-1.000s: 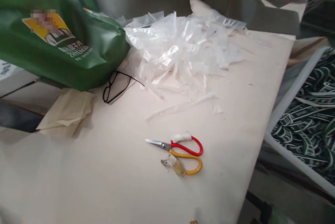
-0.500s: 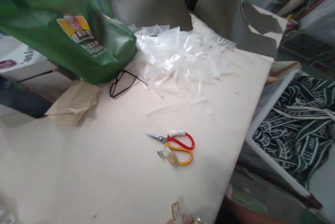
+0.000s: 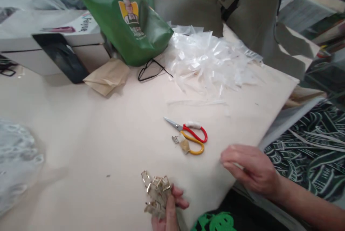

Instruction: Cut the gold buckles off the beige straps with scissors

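My left hand (image 3: pixel 168 211) rises from the bottom edge, closed around a small clear bag of gold metal buckles (image 3: pixel 155 189). My right hand (image 3: pixel 249 170) rests at the table's right edge with fingers curled; I cannot see anything in it. Between and beyond the hands lie small scissors (image 3: pixel 190 135) with one red and one yellow handle, blades pointing left. Further back sits a heap of clear plastic strips and bags (image 3: pixel 212 62).
A green plastic bag (image 3: pixel 126 15) stands at the back, with black glasses (image 3: pixel 151 71) and folded beige paper (image 3: pixel 107 76) beside it. A white box (image 3: pixel 45 40) is back left. A blurred clear bag (image 3: pixel 16 162) is at left. Green-white straps (image 3: pixel 312 152) lie right of the table.
The view has swung left and down. Both my hands have come into view, the left one bringing up the bag of buckles. The scissors lie where they were.
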`<state>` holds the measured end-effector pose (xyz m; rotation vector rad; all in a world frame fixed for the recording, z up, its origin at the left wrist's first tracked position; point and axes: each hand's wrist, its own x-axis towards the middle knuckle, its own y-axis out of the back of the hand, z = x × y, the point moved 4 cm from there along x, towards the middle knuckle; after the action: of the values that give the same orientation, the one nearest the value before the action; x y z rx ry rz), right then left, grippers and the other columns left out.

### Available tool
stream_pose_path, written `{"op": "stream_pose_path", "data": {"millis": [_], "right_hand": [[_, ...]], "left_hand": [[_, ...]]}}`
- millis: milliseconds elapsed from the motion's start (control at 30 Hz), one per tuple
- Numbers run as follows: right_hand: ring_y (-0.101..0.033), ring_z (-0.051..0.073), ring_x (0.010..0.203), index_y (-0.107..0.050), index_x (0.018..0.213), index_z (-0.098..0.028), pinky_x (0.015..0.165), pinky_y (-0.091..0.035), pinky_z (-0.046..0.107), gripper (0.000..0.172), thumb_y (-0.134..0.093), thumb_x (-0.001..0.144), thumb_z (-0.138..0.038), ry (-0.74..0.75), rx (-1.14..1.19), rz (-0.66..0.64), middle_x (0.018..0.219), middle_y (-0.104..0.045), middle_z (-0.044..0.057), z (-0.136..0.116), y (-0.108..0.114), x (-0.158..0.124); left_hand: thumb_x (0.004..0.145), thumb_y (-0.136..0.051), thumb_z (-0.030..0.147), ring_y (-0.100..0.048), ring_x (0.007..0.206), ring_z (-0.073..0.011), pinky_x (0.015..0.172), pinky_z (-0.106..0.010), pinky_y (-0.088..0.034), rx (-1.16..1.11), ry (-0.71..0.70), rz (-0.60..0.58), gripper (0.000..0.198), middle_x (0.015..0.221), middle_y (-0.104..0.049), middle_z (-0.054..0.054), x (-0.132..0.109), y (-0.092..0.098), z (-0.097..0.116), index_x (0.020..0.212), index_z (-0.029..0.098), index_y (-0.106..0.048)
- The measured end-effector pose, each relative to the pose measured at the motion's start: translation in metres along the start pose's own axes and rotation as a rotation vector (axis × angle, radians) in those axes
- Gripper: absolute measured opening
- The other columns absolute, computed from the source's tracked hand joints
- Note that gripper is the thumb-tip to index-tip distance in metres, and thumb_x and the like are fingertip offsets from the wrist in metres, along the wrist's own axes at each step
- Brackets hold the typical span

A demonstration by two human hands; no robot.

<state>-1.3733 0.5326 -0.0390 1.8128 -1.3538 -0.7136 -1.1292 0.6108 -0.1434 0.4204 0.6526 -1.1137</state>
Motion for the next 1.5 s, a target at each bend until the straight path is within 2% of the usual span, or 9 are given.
{"op": "stream_pose_path", "data": {"millis": [100,233,500,633,767,1000,1267,1367,1500], "right_hand": [[-0.064,0.024,0.086,-0.065,0.101,-0.022,0.076,-0.048,0.036,0.02,-0.059,0.094,-0.039,-0.112,-0.142,-0.055,0.095,-0.069,0.009,0.019,-0.015,0.041],[-0.061,0.024,0.084,-0.065,0.103,-0.019,0.074,-0.045,0.035,0.025,-0.068,0.088,-0.038,-0.106,-0.377,-0.104,0.094,-0.066,0.008,0.035,-0.042,0.067],[-0.051,0.017,0.063,-0.062,0.081,-0.02,0.059,-0.032,0.031,0.016,-0.064,0.081,-0.036,-0.147,-0.256,-0.085,0.076,-0.063,0.003,0.042,-0.046,0.084],[-0.053,0.016,0.066,-0.06,0.089,-0.019,0.061,-0.041,0.029,0.03,-0.07,0.072,-0.042,-0.159,0.517,-0.096,0.078,-0.061,0.002,0.044,-0.054,0.061],[-0.054,0.017,0.071,-0.054,0.09,-0.02,0.064,-0.046,0.03,0.037,-0.075,0.072,-0.045,-0.08,1.034,-0.062,0.082,-0.058,0.003,0.033,-0.063,0.016],[-0.048,0.015,0.069,-0.053,0.077,-0.019,0.06,-0.043,0.029,0.021,-0.066,0.074,-0.035,-0.001,0.928,-0.073,0.077,-0.054,0.003,0.036,-0.075,-0.017],[-0.061,0.019,0.086,-0.06,0.099,-0.018,0.074,-0.052,0.034,0.028,-0.069,0.077,-0.032,-0.003,1.097,-0.045,0.103,-0.062,0.008,0.045,-0.086,-0.014],[-0.062,0.019,0.085,-0.059,0.102,-0.018,0.074,-0.053,0.035,0.033,-0.07,0.076,-0.034,-0.01,1.137,-0.06,0.104,-0.063,0.009,0.047,-0.088,-0.014],[-0.063,0.02,0.084,-0.058,0.103,-0.019,0.073,-0.053,0.035,0.036,-0.072,0.075,-0.036,-0.002,1.146,-0.02,0.103,-0.065,0.009,0.054,-0.097,-0.012]], "left_hand": [[0.061,-0.086,0.063,-0.055,0.041,-0.0083,0.039,-0.018,-0.043,-0.276,0.059,0.04,0.056,0.067,-0.069,0.002,0.003,-0.003,0.002,0.093,0.021,-0.07],[0.062,-0.087,0.061,-0.049,0.035,-0.0049,0.035,-0.014,-0.035,-0.419,0.108,-0.021,0.057,0.063,-0.066,0.005,0.008,-0.002,0.002,0.099,0.022,-0.07],[0.067,-0.086,0.056,-0.057,0.05,-0.0078,0.046,-0.017,-0.045,-0.462,-0.072,-0.107,0.059,0.074,-0.07,-0.001,0.026,-0.002,0.008,0.106,0.016,-0.069],[0.081,-0.072,0.06,-0.063,0.059,-0.0115,0.052,-0.021,-0.049,-0.23,-0.277,-0.162,0.057,0.088,-0.074,-0.007,0.035,0.0,0.016,0.114,0.014,-0.067],[0.093,-0.05,0.057,-0.071,0.083,-0.0258,0.072,-0.034,-0.055,0.468,-0.53,-0.016,0.051,0.093,-0.076,-0.015,0.055,0.012,0.04,0.1,0.012,-0.073],[0.091,-0.058,0.029,-0.071,0.091,-0.0282,0.085,-0.038,-0.05,0.783,-0.661,0.344,0.02,0.089,-0.076,-0.013,0.084,0.04,0.106,0.102,0.017,-0.07],[0.099,-0.045,0.029,-0.071,0.068,-0.0176,0.071,-0.028,-0.052,0.837,-0.626,0.428,0.045,0.089,-0.077,-0.009,0.096,0.058,0.126,0.14,0.013,-0.049],[0.097,-0.048,0.029,-0.072,0.084,-0.0208,0.076,-0.03,-0.051,0.843,-0.65,0.439,0.04,0.09,-0.077,-0.008,0.092,0.062,0.133,0.135,0.019,-0.058],[0.094,-0.052,0.025,-0.059,0.124,-0.0258,0.091,-0.032,-0.048,0.768,-0.729,0.466,0.032,0.123,-0.07,-0.014,0.081,0.065,0.147,0.121,0.019,-0.067]]}}
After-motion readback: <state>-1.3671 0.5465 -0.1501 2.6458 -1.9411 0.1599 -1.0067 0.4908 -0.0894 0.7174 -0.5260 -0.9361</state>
